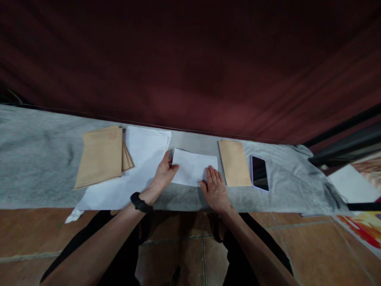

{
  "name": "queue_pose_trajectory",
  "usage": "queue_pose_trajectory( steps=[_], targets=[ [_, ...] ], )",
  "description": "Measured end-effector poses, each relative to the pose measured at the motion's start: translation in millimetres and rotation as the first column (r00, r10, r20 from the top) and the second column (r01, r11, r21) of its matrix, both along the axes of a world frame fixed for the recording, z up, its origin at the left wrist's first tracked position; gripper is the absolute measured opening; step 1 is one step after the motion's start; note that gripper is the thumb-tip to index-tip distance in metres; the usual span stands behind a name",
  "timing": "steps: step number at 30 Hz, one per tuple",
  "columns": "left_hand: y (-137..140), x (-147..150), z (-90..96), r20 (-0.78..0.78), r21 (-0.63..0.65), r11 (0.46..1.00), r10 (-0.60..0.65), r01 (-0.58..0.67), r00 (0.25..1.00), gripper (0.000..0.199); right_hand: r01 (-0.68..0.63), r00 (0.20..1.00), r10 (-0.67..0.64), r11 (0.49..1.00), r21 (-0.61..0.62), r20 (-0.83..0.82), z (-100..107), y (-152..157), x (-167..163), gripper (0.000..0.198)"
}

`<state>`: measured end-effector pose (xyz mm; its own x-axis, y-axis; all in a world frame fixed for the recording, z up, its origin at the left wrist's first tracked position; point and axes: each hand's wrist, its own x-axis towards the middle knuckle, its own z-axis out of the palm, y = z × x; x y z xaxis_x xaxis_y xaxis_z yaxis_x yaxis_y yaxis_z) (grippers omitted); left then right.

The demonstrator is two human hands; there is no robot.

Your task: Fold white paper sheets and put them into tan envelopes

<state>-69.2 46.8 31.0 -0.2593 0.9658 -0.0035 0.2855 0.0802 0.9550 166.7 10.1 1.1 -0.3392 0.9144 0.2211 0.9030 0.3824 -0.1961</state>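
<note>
A folded white sheet of paper (190, 167) lies on the grey cloth in front of me. My left hand (163, 173), with a black band on its wrist, is at the sheet's left edge, thumb over the paper and fingers beside the edge. My right hand (216, 190) rests flat on the sheet's right end, fingers stretched out. To the left, larger white sheets (143, 149) lie partly under a stack of brown envelopes (101, 157). Another brown envelope (235, 163) is just right of the folded sheet.
A phone (260, 173) in a light purple case lies right of the single envelope. The grey cloth (35, 159) covers a long, narrow surface. Behind it hangs a dark red curtain (190, 71). Brown floor tiles (169, 258) and my legs show below; printed sheets (364, 226) are at far right.
</note>
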Motion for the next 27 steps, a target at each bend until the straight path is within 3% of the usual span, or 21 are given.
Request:
queue_pose_trajectory(
  steps=[3, 5, 8, 11, 14, 16, 19, 22, 27],
  targets=[
    [-2, 4, 10.4, 0.334, -0.126, 0.992, 0.059, -0.018, 0.941, 0.074, -0.042, 0.998, 0.041, 0.999, -0.013, -0.045, 7, 0, -2, 0.063],
    [-3, 7, 19.2, 0.490, -0.157, 0.988, 0.078, -0.001, 0.868, 0.058, -0.101, 0.992, 0.098, 0.995, -0.025, -0.076, 12, 0, -5, 0.072],
    [-2, 10, 32.5, 0.614, -0.169, 0.985, 0.072, 0.042, 0.786, 0.040, -0.158, 0.982, 0.152, 0.987, -0.039, -0.116, 22, 0, -11, 0.081],
    [0, 11, 43.8, 0.708, -0.174, 0.981, 0.066, 0.083, 0.703, 0.033, -0.172, 0.966, 0.164, 0.985, -0.024, -0.201, 34, 4, -13, 0.064],
    [3, 7, 50.9, 0.832, -0.162, 0.971, 0.037, 0.178, 0.553, 0.026, -0.208, 0.890, 0.193, 0.978, 0.009, -0.413, 50, 12, -9, 0.057],
    [5, 4, 52.6, 0.873, -0.145, 0.969, 0.031, 0.198, 0.487, 0.031, -0.233, 0.749, 0.198, 0.972, 0.028, -0.633, 59, 17, -6, 0.047],
    [5, 4, 52.4, 0.853, -0.069, 0.981, -0.037, 0.182, 0.521, 0.040, -0.184, 0.449, 0.056, 0.982, -0.031, -0.892, 66, 20, -4, 0.026],
    [2, 9, 53.2, 0.798, 0.022, 0.969, -0.165, 0.245, 0.579, 0.048, -0.118, 0.223, -0.125, 0.981, -0.154, -0.967, 69, 23, -6, 0.017],
    [3, 11, 56.7, 0.801, 0.087, 0.961, -0.225, 0.264, 0.554, 0.032, -0.052, -0.059, -0.225, 0.974, -0.222, -0.973, 77, 31, -9, 0.022]
  ],
)
